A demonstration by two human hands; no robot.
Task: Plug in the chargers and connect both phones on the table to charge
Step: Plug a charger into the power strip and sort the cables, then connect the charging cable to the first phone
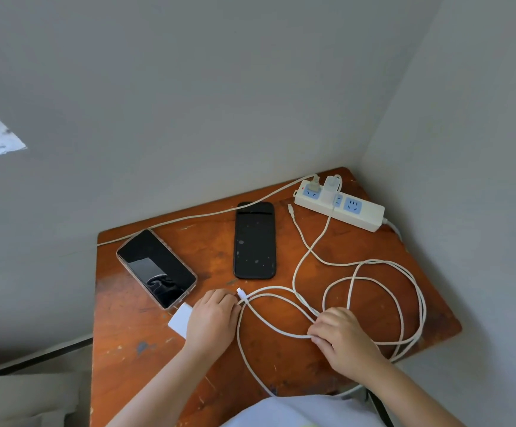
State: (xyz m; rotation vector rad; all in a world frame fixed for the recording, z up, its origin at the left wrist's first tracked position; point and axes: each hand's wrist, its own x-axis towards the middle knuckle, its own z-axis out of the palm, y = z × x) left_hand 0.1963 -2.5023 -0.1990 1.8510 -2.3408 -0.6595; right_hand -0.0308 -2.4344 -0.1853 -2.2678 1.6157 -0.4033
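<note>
Two dark phones lie on the brown table: a clear-cased phone at the left, tilted, and a black phone in the middle. A white power strip at the back right carries a white charger brick and another plug. White cable loops over the right side, and a loose connector lies by the strip. My left hand pinches the cable just behind its white connector. A second white charger lies partly under that hand. My right hand grips a cable loop.
The table stands in a corner between two grey walls. A thin white cord runs from the strip along the back edge and off the left side. The strip's own lead drops off the right edge. A pale cushion sits low left.
</note>
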